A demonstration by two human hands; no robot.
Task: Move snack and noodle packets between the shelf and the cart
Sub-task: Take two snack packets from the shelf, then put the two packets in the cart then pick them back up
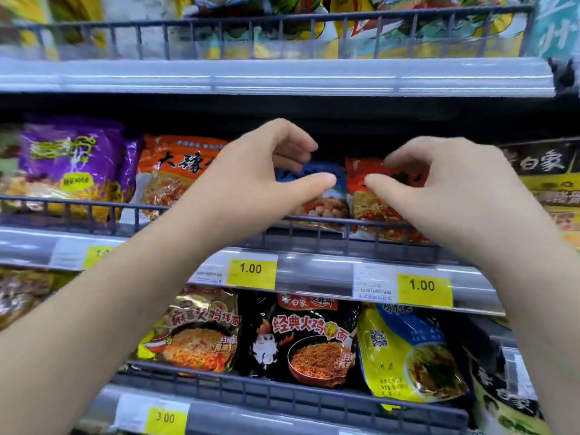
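Both hands reaching for noodle packets on the middle shelf, nothing lifted yet.
Left hand (pixel 251 183) is hovering half-open, thumb and fingers apart, just in front of an upright blue plastic noodle packet (pixel 326 205); right hand (pixel 455 189) is curling at the top edge of the neighbouring red-orange foil noodle packet (pixel 376 211), grip or mere touch unclear. Both packets are standing long-axis-up behind the grey wire shelf rail (pixel 94 205), straight ahead. Cart is not showing.

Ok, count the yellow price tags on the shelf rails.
4. On the middle rail: the centre 1.00 tag, the right 1.00 tag, and the left tag, half covered by the left arm. On the bottom rail: the 3.00 tag. Others may be hidden.
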